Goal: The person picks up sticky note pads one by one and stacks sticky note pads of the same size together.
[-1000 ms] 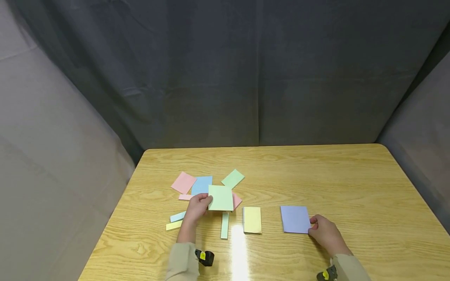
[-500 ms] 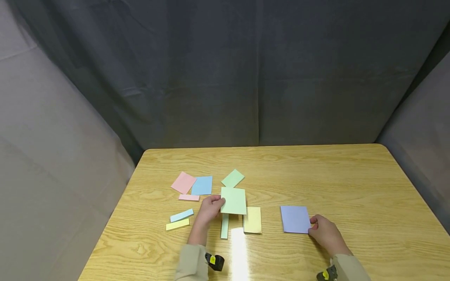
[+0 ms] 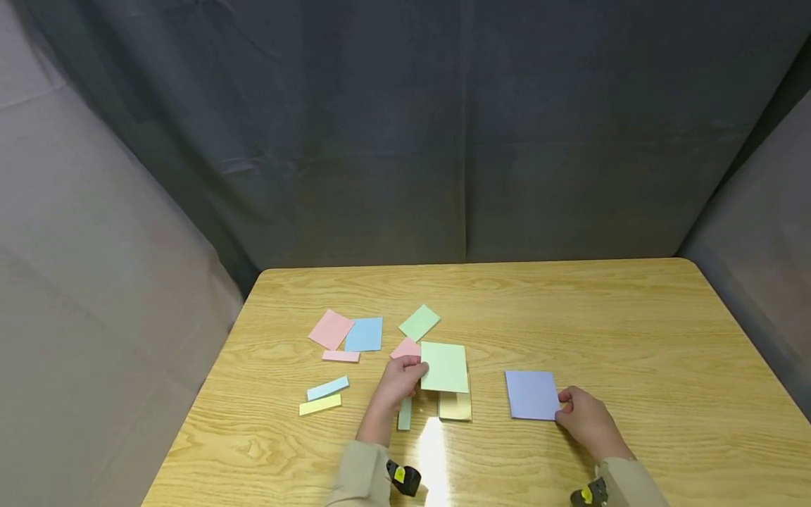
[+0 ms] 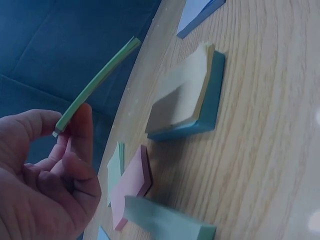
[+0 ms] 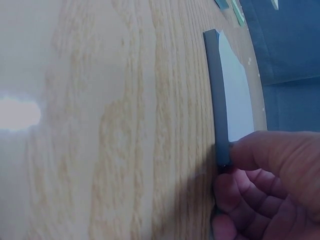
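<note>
My left hand (image 3: 399,384) pinches a light green sticky note pad (image 3: 444,367) by its left edge, thumb on top. The pad is held above the table and covers part of a yellow sticky note pad (image 3: 455,408) in the head view. From the left wrist, that yellow pad sits on a thicker blue pad (image 4: 212,100). To the right, my right hand (image 3: 589,419) grips the near right corner of a purple sticky note pad (image 3: 532,395) on the table. In the right wrist view the thumb lies on the purple pad's top, with fingers curled at its side.
Left of my hand lie a pink square pad (image 3: 331,329), a blue square pad (image 3: 364,334) and thin pink (image 3: 341,356), light blue (image 3: 327,388) and yellow (image 3: 319,405) strips. A green pad (image 3: 419,322), another pink pad (image 3: 406,348) and a green strip (image 3: 404,415) lie nearer the middle.
My left hand has carried the light green pad rightward and slightly nearer me, from over the second pink pad to over the yellow pad. The right hand and purple pad stay put.
</note>
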